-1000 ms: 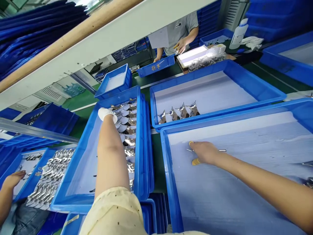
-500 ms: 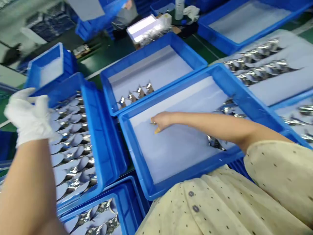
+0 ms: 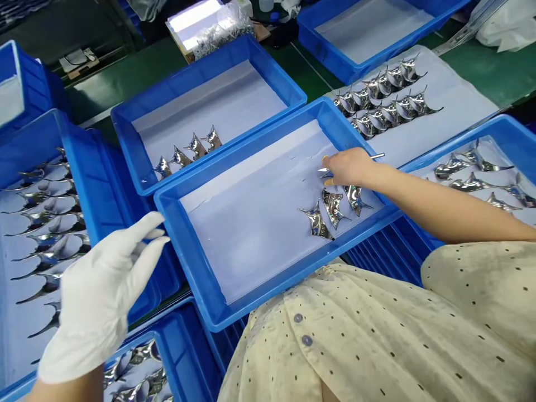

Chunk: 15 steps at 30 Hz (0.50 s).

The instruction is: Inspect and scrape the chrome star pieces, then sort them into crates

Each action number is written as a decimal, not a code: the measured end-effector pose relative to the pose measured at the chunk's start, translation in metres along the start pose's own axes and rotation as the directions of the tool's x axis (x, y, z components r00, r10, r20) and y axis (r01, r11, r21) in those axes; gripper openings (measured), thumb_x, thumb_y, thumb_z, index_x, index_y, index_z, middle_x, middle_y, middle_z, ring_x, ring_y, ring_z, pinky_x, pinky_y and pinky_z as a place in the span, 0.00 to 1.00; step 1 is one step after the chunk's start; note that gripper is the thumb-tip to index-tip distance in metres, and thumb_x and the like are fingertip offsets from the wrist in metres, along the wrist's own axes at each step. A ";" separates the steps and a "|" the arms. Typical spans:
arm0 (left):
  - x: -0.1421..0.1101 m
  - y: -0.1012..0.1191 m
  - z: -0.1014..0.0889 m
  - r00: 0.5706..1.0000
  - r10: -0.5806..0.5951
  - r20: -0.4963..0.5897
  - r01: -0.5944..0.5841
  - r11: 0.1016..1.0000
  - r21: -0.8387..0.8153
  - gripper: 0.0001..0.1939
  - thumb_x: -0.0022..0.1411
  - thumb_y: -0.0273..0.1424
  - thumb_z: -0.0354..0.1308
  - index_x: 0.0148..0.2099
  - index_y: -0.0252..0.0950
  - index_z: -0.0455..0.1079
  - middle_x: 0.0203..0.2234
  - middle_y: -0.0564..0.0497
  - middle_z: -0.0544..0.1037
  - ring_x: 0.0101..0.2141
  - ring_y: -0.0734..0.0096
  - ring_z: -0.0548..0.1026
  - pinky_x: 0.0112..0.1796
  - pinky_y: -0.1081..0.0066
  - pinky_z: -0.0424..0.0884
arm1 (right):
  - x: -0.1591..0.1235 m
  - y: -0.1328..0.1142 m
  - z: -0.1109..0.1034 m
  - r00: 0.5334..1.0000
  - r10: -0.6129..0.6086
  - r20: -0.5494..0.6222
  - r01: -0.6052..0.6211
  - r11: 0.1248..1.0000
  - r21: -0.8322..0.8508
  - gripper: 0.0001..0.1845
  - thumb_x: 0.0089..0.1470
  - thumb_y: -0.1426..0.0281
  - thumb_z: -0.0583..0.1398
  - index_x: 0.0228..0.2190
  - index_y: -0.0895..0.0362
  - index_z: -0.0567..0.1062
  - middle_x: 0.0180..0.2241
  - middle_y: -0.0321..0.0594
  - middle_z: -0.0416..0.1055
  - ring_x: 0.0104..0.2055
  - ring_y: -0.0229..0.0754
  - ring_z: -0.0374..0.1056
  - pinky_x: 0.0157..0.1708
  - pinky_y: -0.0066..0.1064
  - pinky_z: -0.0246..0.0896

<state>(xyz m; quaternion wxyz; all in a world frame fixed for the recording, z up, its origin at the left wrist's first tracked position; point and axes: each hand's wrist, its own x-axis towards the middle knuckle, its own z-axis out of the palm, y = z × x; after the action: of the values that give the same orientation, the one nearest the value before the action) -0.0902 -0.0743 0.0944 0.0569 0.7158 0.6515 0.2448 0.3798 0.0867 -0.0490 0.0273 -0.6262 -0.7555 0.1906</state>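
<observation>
My right hand [image 3: 349, 167], with yellow finger cots, is shut on a thin metal pin [image 3: 377, 158] above the right part of a blue plastic tray [image 3: 186, 262]. Three polished chrome pointed pieces [image 3: 333, 207] lie on the tray's white paper liner [image 3: 251, 223], just below that hand. My left hand [image 3: 103, 296], in a white glove, hangs open over the left tray wall, fingers apart and holding nothing.
Blue trays lined with white paper surround this one. Several chrome pieces lie in rows in the left tray [image 3: 79, 151] and on a sheet at the back right [image 3: 444, 95]. Four stand in the rear tray [image 3: 209, 111]. A dotted cream sleeve [image 3: 355, 329] fills the bottom.
The view has swung, bringing the middle tray towards the centre. My gloved left hand has moved in from the left tray, its fingers spread. My right hand stays over the same tray with the pin.
</observation>
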 end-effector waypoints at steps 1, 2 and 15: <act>0.008 -0.002 0.008 0.999 0.030 0.019 -0.030 0.999 0.012 0.26 0.64 0.45 0.64 0.63 0.75 0.77 0.36 0.62 0.87 0.34 0.50 0.87 0.44 0.45 0.85 | -0.002 -0.001 0.001 1.000 0.002 -0.007 -0.002 1.000 -0.003 0.35 0.48 0.64 0.79 0.17 0.51 0.57 0.13 0.33 0.62 0.29 0.41 0.73 0.31 0.31 0.55; 0.016 -0.002 0.016 0.998 0.051 0.029 -0.051 0.999 0.003 0.25 0.64 0.45 0.64 0.62 0.72 0.78 0.36 0.61 0.88 0.34 0.51 0.87 0.44 0.47 0.85 | -0.005 -0.004 0.000 1.000 0.000 -0.013 -0.001 1.000 -0.009 0.34 0.49 0.67 0.78 0.17 0.52 0.58 0.13 0.34 0.62 0.30 0.42 0.73 0.32 0.31 0.56; 0.060 0.056 0.130 0.979 0.199 -0.039 -0.195 0.872 -0.450 0.14 0.70 0.44 0.67 0.46 0.39 0.81 0.40 0.47 0.86 0.31 0.69 0.81 0.36 0.68 0.80 | 0.003 -0.171 -0.064 0.860 -0.502 -0.092 0.356 0.461 0.813 0.12 0.53 0.61 0.74 0.34 0.55 0.82 0.31 0.35 0.80 0.31 0.36 0.71 0.34 0.31 0.66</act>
<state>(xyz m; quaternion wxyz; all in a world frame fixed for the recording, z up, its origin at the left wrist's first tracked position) 0.0170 0.0061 0.0201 0.1991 0.7465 0.5004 0.3907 0.2374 0.0816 0.0648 0.2945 -0.3146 -0.7164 0.5486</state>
